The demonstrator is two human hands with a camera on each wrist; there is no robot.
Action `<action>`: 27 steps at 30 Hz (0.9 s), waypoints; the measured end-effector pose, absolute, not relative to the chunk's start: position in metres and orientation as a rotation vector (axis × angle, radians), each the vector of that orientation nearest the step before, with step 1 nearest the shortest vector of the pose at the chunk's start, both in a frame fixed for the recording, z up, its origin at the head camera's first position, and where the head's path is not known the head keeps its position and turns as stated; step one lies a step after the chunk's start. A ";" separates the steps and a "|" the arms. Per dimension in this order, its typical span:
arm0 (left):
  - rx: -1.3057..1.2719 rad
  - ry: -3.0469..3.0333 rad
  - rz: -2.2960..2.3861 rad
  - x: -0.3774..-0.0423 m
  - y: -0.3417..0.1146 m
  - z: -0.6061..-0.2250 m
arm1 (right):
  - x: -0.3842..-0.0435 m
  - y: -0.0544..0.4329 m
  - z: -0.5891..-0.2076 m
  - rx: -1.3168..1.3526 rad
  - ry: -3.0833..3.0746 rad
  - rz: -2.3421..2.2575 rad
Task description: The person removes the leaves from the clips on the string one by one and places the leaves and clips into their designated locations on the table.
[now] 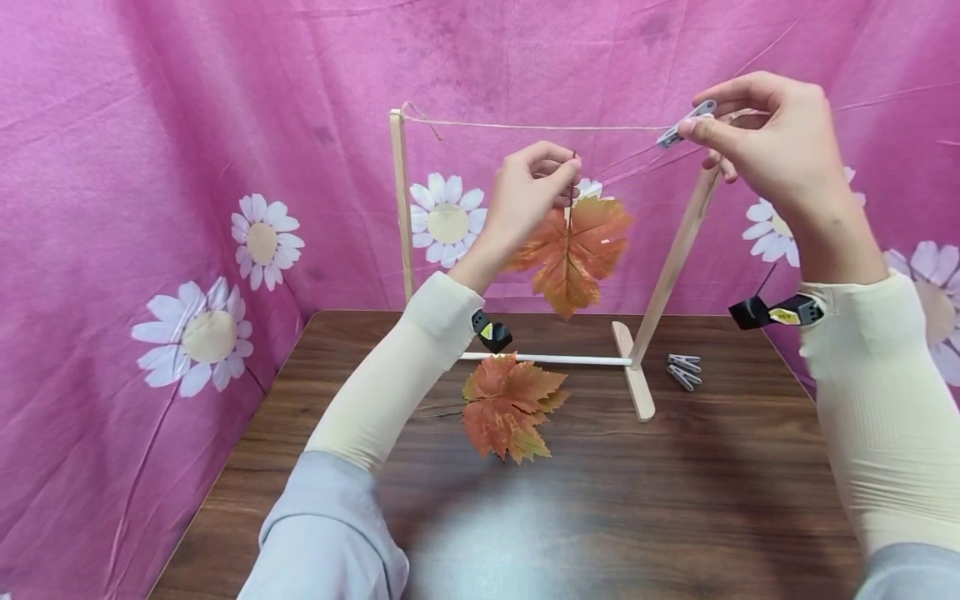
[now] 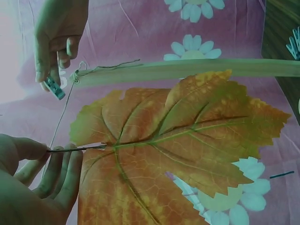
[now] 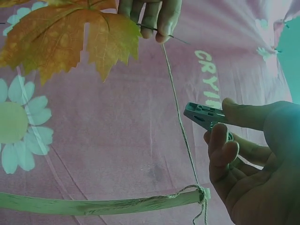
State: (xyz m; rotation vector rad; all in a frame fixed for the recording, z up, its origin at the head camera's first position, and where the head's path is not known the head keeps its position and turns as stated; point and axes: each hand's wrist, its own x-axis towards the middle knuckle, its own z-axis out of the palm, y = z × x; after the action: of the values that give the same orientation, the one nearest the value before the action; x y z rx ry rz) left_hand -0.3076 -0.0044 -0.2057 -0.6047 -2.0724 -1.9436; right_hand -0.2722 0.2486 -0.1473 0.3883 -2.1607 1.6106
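By its thin stem, my left hand [image 1: 536, 183] pinches an orange artificial maple leaf [image 1: 577, 250], which hangs blade down just below the string [image 1: 525, 126]. Thumb and fingers of my right hand [image 1: 780, 142] hold a grey clothespin [image 1: 686, 125] near the string's right end. The right wrist view shows that clothespin [image 3: 205, 116] beside the string [image 3: 180, 117], its jaws together and apart from it. In the left wrist view the leaf [image 2: 159, 140] fills much of the picture, its stem between my fingers. A second maple leaf [image 1: 510, 408] lies on the table.
The string is tied between two wooden posts, left [image 1: 401, 200] and right [image 1: 675, 258], joined low down by a white rod [image 1: 570, 359]. Several grey clothespins [image 1: 684, 372] lie right of the stand's foot [image 1: 634, 375] on the brown table [image 1: 675, 517]. A pink flowered cloth [image 1: 225, 100] hangs behind.
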 end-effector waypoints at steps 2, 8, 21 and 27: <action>-0.604 -2.090 -1.919 -0.308 -0.008 -0.207 | -0.270 0.249 -0.150 0.380 -2.178 1.594; -0.608 -2.173 -1.746 -0.308 -0.021 -0.210 | -0.263 0.250 -0.158 0.362 -2.246 1.480; -0.634 -2.230 -1.604 -0.302 -0.047 -0.215 | -0.259 0.253 -0.180 0.339 -2.377 1.337; -0.642 -2.214 -1.647 -0.301 -0.057 -0.224 | -0.258 0.257 -0.194 0.359 -2.376 1.378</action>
State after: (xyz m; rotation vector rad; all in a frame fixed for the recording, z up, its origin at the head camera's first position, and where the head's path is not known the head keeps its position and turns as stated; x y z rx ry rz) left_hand -0.3015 -0.0572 -0.2237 -0.6423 -2.2145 -1.6474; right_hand -0.2582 0.2570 -0.1942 0.3585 -2.3756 1.3783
